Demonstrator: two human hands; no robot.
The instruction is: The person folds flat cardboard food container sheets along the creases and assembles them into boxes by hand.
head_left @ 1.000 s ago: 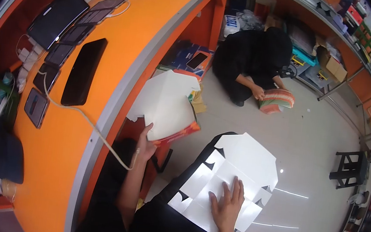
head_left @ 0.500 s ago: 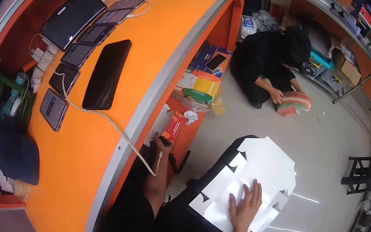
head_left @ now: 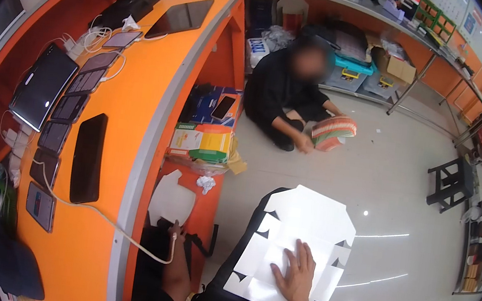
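Note:
A flattened white cardboard box (head_left: 278,239) with cut tabs and notches lies across my lap. My right hand (head_left: 296,276) rests on it palm down, fingers spread. On the orange shelf under the counter, my left hand (head_left: 177,231) is at the lower edge of another white cardboard piece (head_left: 173,199). Its fingers are small and dark here, so I cannot make out whether they grip that piece. A white cable (head_left: 139,247) hangs over the counter edge, its plug end near my left wrist.
On the orange counter (head_left: 130,119) lie a large black tablet (head_left: 88,159), several phones (head_left: 41,205) and cables. Boxes (head_left: 203,143) and crumpled paper (head_left: 205,184) sit on the shelf. Another person (head_left: 284,89) sits on the floor with striped cards (head_left: 335,132). A black stool (head_left: 450,182) stands right.
The view has shifted, showing more of the room's far side. The red box by my left hand is out of sight, and white cardboard shows there. My right hand stays on the flattened box.

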